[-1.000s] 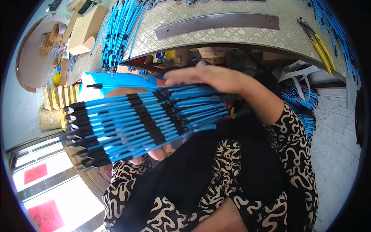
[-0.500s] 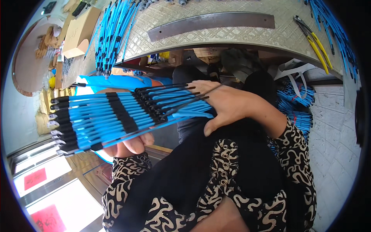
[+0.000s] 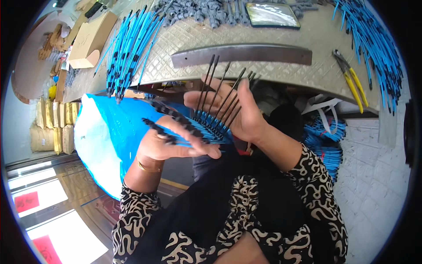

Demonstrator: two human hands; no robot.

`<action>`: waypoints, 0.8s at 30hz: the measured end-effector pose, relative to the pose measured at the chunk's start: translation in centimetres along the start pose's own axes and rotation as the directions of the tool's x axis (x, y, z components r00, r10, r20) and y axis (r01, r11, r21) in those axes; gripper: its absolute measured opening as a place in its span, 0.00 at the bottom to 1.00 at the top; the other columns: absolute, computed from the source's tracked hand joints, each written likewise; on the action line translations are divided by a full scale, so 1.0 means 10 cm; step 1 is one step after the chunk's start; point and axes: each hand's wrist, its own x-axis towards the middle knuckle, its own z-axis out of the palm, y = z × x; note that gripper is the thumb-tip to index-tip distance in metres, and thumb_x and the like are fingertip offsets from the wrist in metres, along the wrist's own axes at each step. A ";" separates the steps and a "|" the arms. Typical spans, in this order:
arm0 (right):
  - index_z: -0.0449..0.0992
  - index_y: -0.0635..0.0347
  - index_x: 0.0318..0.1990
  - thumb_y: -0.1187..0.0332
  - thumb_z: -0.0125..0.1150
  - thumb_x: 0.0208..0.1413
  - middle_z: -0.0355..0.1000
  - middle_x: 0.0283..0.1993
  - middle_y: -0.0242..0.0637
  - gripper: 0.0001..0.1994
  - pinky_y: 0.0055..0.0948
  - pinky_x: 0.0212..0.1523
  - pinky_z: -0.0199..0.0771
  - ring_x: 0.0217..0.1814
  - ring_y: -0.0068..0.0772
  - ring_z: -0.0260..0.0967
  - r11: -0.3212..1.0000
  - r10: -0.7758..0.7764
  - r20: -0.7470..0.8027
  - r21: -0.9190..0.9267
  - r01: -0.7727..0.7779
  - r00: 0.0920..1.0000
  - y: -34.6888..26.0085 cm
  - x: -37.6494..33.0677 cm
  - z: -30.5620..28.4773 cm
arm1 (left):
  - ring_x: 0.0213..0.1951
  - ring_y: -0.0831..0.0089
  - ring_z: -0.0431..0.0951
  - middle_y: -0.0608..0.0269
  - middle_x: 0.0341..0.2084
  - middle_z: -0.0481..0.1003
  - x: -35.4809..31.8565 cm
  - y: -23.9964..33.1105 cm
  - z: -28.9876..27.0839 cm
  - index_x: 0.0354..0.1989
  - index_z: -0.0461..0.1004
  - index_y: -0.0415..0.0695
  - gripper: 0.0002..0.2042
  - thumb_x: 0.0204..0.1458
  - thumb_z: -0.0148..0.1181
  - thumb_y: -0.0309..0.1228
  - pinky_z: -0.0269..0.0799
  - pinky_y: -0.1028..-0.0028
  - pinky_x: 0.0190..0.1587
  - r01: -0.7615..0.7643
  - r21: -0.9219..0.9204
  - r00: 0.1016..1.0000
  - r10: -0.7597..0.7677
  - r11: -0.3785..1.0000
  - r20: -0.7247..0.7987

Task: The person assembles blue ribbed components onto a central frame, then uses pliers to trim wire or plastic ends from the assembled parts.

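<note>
Cables (image 3: 206, 125), blue with black ends, fan out between both hands: left hand (image 3: 169, 143) and right hand (image 3: 239, 110) clasp them below the table (image 3: 176, 42).

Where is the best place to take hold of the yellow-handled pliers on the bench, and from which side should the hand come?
Probably by the two yellow handles of the pliers, near their middle, coming from above. They lie flat on the patterned metal bench with the grey jaws pointing away from the person and the handles towards the bench edge. The loose blue cables lie close on the right, so the left side looks freer.
</note>
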 end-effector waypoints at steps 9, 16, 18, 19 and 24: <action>0.63 0.67 0.55 0.54 0.48 0.58 0.68 0.48 0.44 0.25 0.27 0.52 0.63 0.51 0.32 0.65 0.403 -0.472 -0.264 -0.913 -0.060 0.841 -1.11 1.39 -0.95 | 0.40 0.73 0.75 0.57 0.39 0.75 0.52 -0.50 -0.96 0.41 0.74 0.35 0.10 0.50 0.53 0.18 0.70 0.74 0.42 0.171 -0.202 0.842 -0.249 0.964 -0.478; 0.69 0.61 0.47 0.62 0.50 0.57 0.72 0.37 0.37 0.15 0.28 0.39 0.68 0.39 0.32 0.70 -0.161 -0.312 -0.299 -0.919 -0.361 0.902 -1.75 1.42 -1.51 | 0.41 0.82 0.72 0.65 0.40 0.75 0.43 -0.79 -1.31 0.43 0.75 0.39 0.11 0.51 0.53 0.21 0.67 0.78 0.45 0.228 -0.191 0.840 -0.292 0.955 -0.457; 0.70 0.60 0.43 0.63 0.50 0.55 0.71 0.35 0.38 0.12 0.30 0.37 0.68 0.37 0.35 0.70 -0.434 -0.307 -0.123 -0.864 -0.254 0.944 -1.87 1.59 -1.67 | 0.41 0.82 0.71 0.65 0.41 0.75 0.49 -0.80 -1.31 0.43 0.75 0.39 0.10 0.52 0.53 0.22 0.66 0.79 0.46 0.206 -0.151 0.858 -0.252 0.967 -0.447; 0.71 0.58 0.39 0.65 0.51 0.54 0.70 0.33 0.38 0.09 0.31 0.36 0.67 0.36 0.38 0.69 -0.664 -0.244 0.045 -0.736 -0.133 0.969 -1.92 1.68 -1.78 | 0.41 0.82 0.71 0.65 0.41 0.75 0.52 -0.81 -1.30 0.43 0.75 0.39 0.10 0.52 0.53 0.22 0.66 0.79 0.46 0.198 -0.150 0.865 -0.245 0.969 -0.437; 0.68 0.59 0.31 0.66 0.52 0.51 0.67 0.30 0.40 0.06 0.36 0.34 0.65 0.35 0.44 0.66 -0.719 -0.182 -0.084 -0.668 -0.191 0.980 -1.99 1.84 -2.02 | 0.42 0.77 0.73 0.61 0.40 0.75 0.62 -0.77 -1.25 0.45 0.72 0.38 0.12 0.52 0.55 0.25 0.68 0.76 0.46 0.079 -0.251 0.827 -0.204 0.965 -0.524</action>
